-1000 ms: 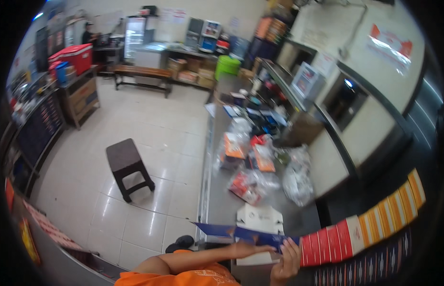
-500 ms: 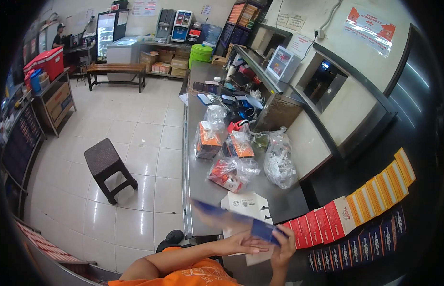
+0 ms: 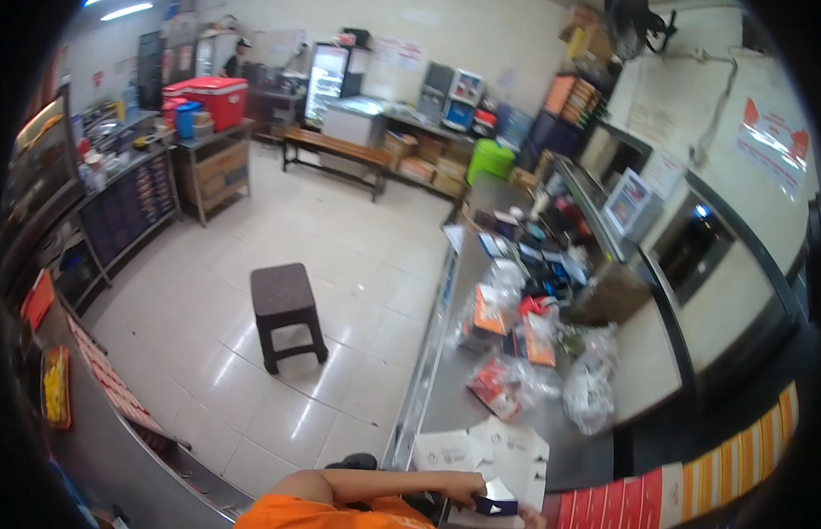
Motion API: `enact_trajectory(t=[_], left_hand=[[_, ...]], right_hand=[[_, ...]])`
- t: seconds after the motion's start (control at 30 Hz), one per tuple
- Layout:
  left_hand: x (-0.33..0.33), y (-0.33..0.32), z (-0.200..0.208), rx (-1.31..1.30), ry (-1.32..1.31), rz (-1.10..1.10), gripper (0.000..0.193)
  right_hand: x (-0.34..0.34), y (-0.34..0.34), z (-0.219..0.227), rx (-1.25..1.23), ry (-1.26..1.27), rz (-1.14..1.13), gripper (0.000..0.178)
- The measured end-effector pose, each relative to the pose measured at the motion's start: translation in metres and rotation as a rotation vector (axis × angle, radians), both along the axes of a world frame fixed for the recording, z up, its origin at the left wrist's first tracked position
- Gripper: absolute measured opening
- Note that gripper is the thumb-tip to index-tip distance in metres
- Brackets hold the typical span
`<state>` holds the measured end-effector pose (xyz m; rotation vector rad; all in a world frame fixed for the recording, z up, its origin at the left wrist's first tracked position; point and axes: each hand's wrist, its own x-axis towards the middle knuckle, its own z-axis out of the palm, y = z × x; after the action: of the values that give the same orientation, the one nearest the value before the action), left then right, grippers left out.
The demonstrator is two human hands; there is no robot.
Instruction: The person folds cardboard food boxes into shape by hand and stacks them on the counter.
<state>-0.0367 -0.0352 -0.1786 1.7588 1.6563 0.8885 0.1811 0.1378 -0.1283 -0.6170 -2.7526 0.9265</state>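
Far left: tray with yellow contents [image 3: 55, 386], near the edge of the view. Next, red-and-white panel [image 3: 115, 375], slanting down toward the floor. Red cooler [image 3: 215, 101] sits on a stand further back, blue container [image 3: 186, 120] just in front of it. Brown stool [image 3: 283, 291] stands upright on the tile floor; wooden bench [image 3: 335, 154] well behind it.

Left hand [image 3: 464, 488] comes in from the lower left, fingers closed on the left end of a dark blue carton [image 3: 496, 506]. Carton is at the lower edge of the view, between both hands, over the near end of the metal counter [image 3: 428, 388], white inner face partly showing. White flat cartons [image 3: 520, 451] lie on the counter just beyond it. Right hand [image 3: 534, 518] is at the carton's right end, blurred and cut off; can't tell if it grips.

Past the white cartons: bagged orange and red boxes [image 3: 492, 310], then a clear plastic bag [image 3: 591, 388]. Right side: row of red cartons [image 3: 618, 500], yellow cartons [image 3: 746, 458] continuing it.
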Motion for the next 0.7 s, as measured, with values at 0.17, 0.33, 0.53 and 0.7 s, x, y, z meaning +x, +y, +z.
enact_trajectory(t=[0.17, 0.33, 0.53, 0.7], left_hand=[[-0.02, -0.009, -0.005, -0.137, -0.634, 0.395, 0.026], [-0.001, -0.001, 0.004, -0.186, -0.956, 0.557, 0.032], [0.002, 0.004, 0.045, 0.14, -0.828, 0.534, 0.03], [0.01, -0.007, 0.089, 0.401, -0.617, 0.462, 0.025]], right_hand=[[-0.017, -0.017, 0.045, -0.496, -0.061, 0.234, 0.022], [-0.053, -0.047, 0.059, -0.035, 0.154, 0.335, 0.025], [-0.066, -0.062, 0.079, 0.249, 0.536, -0.006, 0.031], [-0.062, -0.068, 0.095, 0.224, 0.372, 0.242, 0.048]])
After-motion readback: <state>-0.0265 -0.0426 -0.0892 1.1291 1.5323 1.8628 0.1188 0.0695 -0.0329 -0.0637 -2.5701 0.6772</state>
